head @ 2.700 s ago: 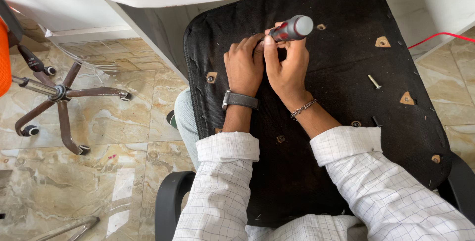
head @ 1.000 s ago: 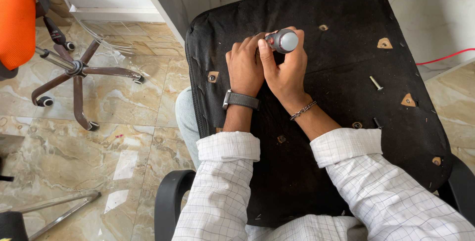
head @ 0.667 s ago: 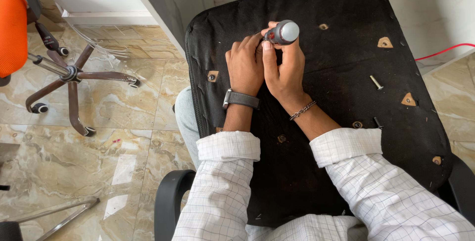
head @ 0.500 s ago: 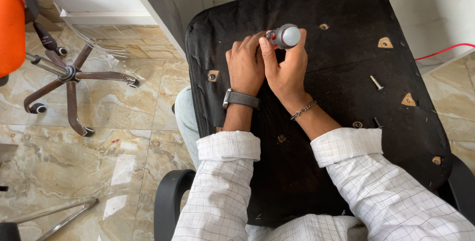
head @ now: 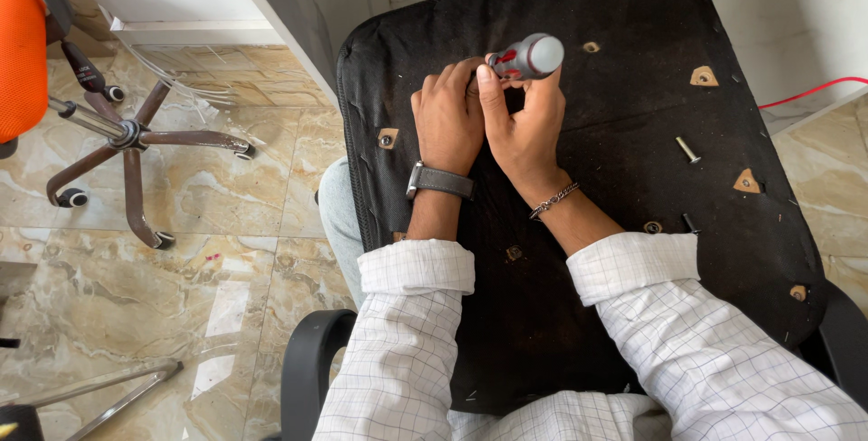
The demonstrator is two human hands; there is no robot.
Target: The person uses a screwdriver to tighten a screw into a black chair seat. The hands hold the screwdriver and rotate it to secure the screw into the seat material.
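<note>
Resting across the person's lap, the upturned black seat base (head: 579, 332) fills the near field, with a loose bolt (head: 687, 149) lying at three o'clock from the hands. Further out, the right hand (head: 523, 129) is closed around the screwdriver (head: 527, 56), which sits at its twelve o'clock, grey handle end tilted up toward the camera and long axis running down into the base. Just beside it at nine o'clock, the left hand (head: 448, 124) curls against the shaft; the tip is hidden. Beyond stands a chair's wheeled base (head: 127, 138).
</note>
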